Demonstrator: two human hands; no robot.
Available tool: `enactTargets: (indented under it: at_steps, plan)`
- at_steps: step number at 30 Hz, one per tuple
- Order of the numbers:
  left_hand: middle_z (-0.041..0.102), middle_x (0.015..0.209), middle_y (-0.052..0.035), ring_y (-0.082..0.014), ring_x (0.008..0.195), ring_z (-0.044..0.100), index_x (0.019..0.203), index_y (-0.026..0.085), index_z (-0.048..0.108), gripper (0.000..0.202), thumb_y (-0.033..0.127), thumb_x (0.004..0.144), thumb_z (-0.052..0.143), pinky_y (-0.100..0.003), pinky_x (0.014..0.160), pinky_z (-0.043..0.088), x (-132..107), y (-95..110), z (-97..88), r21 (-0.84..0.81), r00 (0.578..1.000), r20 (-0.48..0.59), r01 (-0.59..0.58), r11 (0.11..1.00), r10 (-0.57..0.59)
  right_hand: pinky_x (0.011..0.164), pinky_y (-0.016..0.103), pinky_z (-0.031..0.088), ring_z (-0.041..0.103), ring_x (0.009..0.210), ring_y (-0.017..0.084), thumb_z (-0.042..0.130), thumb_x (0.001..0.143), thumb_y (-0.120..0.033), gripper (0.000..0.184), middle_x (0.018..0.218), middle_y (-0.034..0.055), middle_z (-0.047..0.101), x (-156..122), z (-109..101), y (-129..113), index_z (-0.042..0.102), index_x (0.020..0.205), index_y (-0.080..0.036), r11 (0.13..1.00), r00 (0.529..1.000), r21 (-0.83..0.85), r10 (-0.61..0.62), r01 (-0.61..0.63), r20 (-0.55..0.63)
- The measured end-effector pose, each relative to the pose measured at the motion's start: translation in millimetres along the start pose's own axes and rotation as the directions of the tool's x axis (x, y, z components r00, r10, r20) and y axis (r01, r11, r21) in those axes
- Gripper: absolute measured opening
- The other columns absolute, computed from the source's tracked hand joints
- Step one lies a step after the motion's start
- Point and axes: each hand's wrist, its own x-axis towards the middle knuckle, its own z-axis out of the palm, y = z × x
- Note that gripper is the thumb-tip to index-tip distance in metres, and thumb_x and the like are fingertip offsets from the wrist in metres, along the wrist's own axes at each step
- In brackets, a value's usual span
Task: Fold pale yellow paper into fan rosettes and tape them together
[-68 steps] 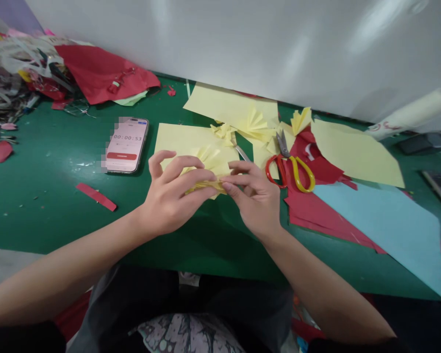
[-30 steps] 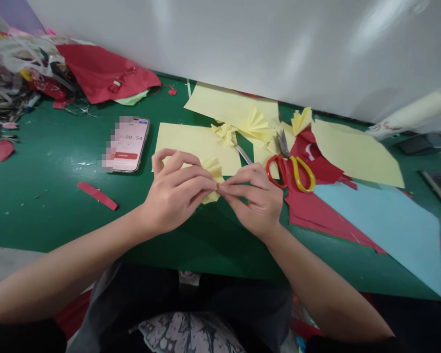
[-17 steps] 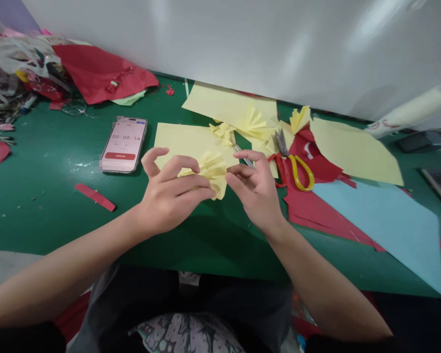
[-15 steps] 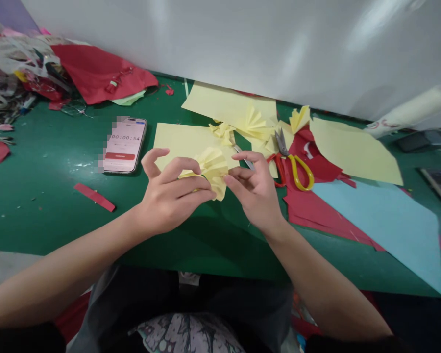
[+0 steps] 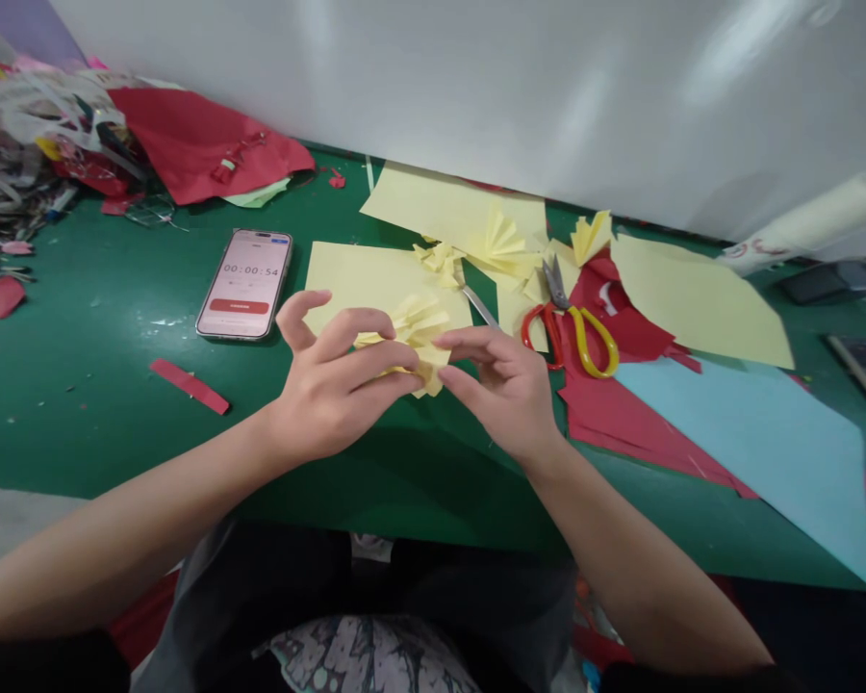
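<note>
My left hand (image 5: 336,385) pinches a pleated yellow paper fan (image 5: 417,337) between thumb and fingers, just above the green table (image 5: 101,385). My right hand (image 5: 509,390) meets it from the right, its fingertips pressed on the fan's right edge. The fan's folds are spread open upward between the two hands. Part of the fan is hidden behind my left fingers.
A phone (image 5: 245,284) showing a timer lies to the left. Red-and-yellow scissors (image 5: 570,322) rest right of my hands on red paper (image 5: 621,404). Yellow sheets (image 5: 693,298), more folded fans (image 5: 501,245) and a blue sheet (image 5: 765,443) lie around. A scrap pile (image 5: 36,144) fills the far left.
The pleated strip, earlier squeezed flat between both hands, has fanned open. My right hand let go briefly, then came back to the fan's right edge.
</note>
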Motion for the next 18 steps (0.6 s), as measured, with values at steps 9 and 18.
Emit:
enactTargets:
  at_steps: [9,18]
  plan:
    - [0.068,0.071,0.0097,-0.0162,0.076,0.058,0.067,0.022,0.058,0.012,0.012,0.070,0.065,-0.042,0.082,0.033,-0.2,0.6,1.0,0.013,1.000,-0.001,0.021,1.000,-0.021,0.065,0.024,0.053,0.063,0.071,0.011,0.063,0.071,-0.020,0.007,0.075,-0.0007,0.067,-3.3,3.7,2.1,0.066,0.078,-0.021,0.996,0.996,-0.073,-0.049,0.043,-0.079]
    - [0.069,0.079,0.0056,-0.0185,0.080,0.060,0.067,0.022,0.058,0.012,0.013,0.069,0.066,-0.041,0.075,0.039,-0.5,-0.1,1.0,0.034,1.000,-0.005,0.031,0.999,-0.030,0.070,0.026,0.051,0.060,0.080,0.012,0.065,0.070,-0.018,0.022,0.083,0.0003,0.064,-4.8,3.5,5.6,0.063,0.091,-0.024,0.977,0.984,-0.122,-0.176,0.176,0.008]
